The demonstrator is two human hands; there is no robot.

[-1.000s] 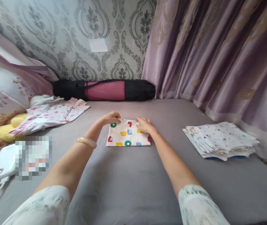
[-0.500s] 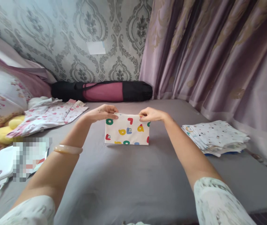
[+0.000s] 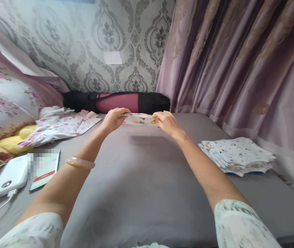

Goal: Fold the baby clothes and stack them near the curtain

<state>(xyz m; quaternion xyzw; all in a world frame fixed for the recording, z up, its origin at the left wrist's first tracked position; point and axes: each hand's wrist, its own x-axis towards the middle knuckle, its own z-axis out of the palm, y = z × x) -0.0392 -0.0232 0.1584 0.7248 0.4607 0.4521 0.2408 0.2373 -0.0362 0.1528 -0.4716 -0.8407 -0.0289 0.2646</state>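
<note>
A white cloth [image 3: 141,119] printed with coloured letters is stretched between my two hands above the grey bedsheet [image 3: 136,179]. It is tilted away from me, so only a narrow strip of its face shows. My left hand [image 3: 114,119] pinches its left end, and a bangle circles that forearm. My right hand [image 3: 168,122] grips the right end with fingers closed. Below the cloth a shadow falls on the sheet, apart from the cloth itself.
At right lies a stack of folded white printed cloths [image 3: 240,154]. A black and pink long bag [image 3: 117,102] rests against the wall. On the left are heart-print clothing [image 3: 66,124], a yellow plush [image 3: 12,143], a white power bank [image 3: 10,177] with cable and a phone [image 3: 46,174].
Both hands have lifted the cloth off the bed and moved it farther away. Its printed face has tipped from nearly upright to almost edge-on. My view has shifted slightly.
</note>
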